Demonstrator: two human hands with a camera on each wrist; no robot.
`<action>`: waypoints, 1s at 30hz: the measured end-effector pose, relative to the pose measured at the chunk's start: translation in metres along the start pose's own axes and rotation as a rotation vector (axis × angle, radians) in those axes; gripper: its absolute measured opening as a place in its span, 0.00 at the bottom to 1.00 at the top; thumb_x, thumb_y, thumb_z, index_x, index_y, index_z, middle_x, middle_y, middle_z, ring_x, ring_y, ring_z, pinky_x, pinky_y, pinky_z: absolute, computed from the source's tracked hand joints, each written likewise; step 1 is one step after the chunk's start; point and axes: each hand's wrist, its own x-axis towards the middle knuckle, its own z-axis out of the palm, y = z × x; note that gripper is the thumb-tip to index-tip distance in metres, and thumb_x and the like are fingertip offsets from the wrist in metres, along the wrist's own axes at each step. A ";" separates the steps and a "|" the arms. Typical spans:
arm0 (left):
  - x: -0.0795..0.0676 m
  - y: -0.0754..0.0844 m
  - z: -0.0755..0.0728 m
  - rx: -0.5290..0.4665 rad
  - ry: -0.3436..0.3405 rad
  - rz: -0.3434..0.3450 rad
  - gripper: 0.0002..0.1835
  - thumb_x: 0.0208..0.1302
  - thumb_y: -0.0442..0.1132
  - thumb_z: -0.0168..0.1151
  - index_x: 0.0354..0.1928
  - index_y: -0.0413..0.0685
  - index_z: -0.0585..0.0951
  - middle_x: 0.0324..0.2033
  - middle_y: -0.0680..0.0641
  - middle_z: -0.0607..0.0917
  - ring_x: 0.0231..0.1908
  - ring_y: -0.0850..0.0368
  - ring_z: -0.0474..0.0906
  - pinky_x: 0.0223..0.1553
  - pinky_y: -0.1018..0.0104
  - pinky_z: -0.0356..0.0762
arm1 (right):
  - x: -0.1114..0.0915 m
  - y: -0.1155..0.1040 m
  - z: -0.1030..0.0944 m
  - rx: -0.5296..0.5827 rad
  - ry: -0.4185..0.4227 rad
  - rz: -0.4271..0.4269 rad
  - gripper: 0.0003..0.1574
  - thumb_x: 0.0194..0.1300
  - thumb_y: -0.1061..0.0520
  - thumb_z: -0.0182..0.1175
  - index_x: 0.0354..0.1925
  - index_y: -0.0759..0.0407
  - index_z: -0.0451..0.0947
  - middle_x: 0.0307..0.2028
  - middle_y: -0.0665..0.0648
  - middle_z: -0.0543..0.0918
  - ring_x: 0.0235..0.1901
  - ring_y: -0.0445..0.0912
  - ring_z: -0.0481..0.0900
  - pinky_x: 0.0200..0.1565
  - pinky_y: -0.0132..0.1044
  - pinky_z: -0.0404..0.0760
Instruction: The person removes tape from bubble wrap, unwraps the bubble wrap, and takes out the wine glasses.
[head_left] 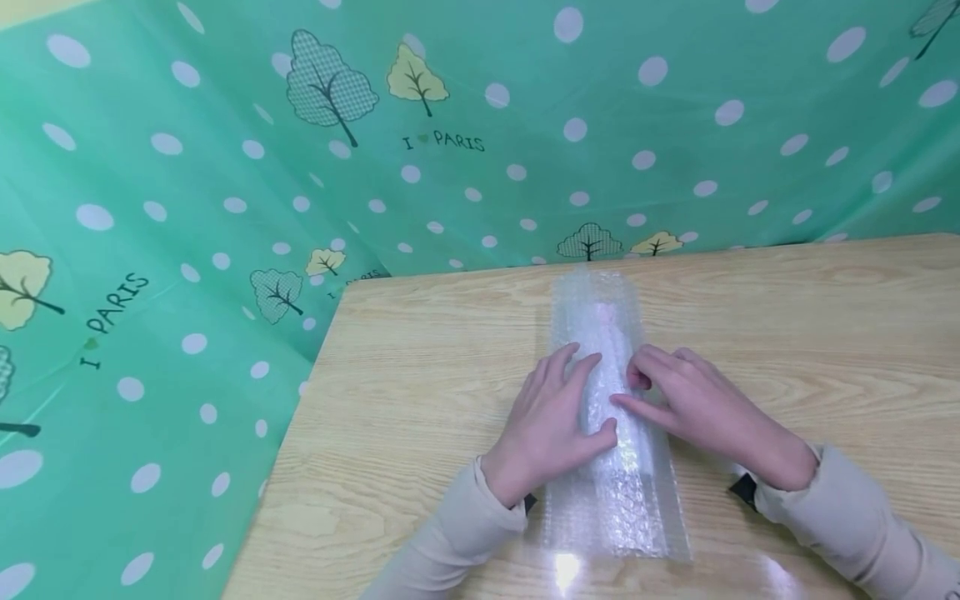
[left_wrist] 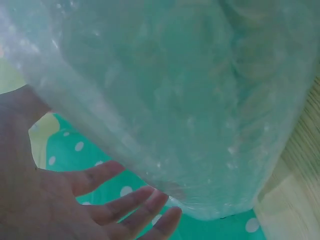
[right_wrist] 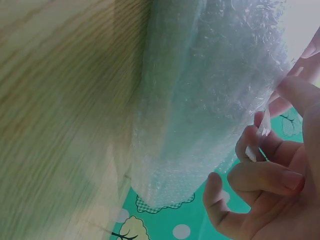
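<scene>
A long roll of clear bubble wrap [head_left: 622, 492] lies lengthwise on the table, its flat ends spreading past the thicker middle. Over its left side rests my left hand [head_left: 551, 417], fingers spread and slightly bent, thumb across the top. In the left wrist view those fingers [left_wrist: 142, 212] lie along the wrap's edge. My right hand [head_left: 693, 400] is at the right side, thumb stretched onto the wrap and the other fingers curled. Between the curled fingers, the right wrist view shows a small clear strip [right_wrist: 265, 125], partly hidden.
The wooden table [head_left: 405, 358] has its left edge and back edge in view. A green cloth [head_left: 465, 225] with white dots and printed trees hangs behind and to the left. Dark wrist straps [head_left: 744, 490] show at the sleeves.
</scene>
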 end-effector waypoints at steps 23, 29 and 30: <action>-0.007 -0.005 -0.006 0.015 0.030 0.017 0.36 0.58 0.49 0.64 0.70 0.53 0.69 0.72 0.44 0.64 0.69 0.47 0.65 0.57 0.49 0.79 | 0.001 0.003 0.003 0.015 0.062 -0.078 0.15 0.58 0.48 0.71 0.32 0.49 0.74 0.31 0.42 0.74 0.29 0.37 0.72 0.36 0.40 0.77; -0.007 -0.009 -0.006 0.011 0.023 0.005 0.36 0.59 0.50 0.64 0.70 0.51 0.69 0.72 0.44 0.63 0.67 0.48 0.66 0.49 0.50 0.84 | 0.001 0.004 0.003 0.040 0.096 -0.101 0.18 0.57 0.47 0.71 0.38 0.55 0.76 0.41 0.50 0.77 0.41 0.44 0.75 0.43 0.43 0.81; -0.007 -0.009 -0.006 0.008 0.023 0.006 0.36 0.59 0.50 0.64 0.70 0.51 0.69 0.72 0.44 0.63 0.67 0.48 0.66 0.48 0.50 0.84 | 0.001 0.004 0.002 0.045 0.097 -0.098 0.20 0.57 0.47 0.71 0.40 0.56 0.76 0.43 0.52 0.77 0.43 0.45 0.75 0.46 0.45 0.81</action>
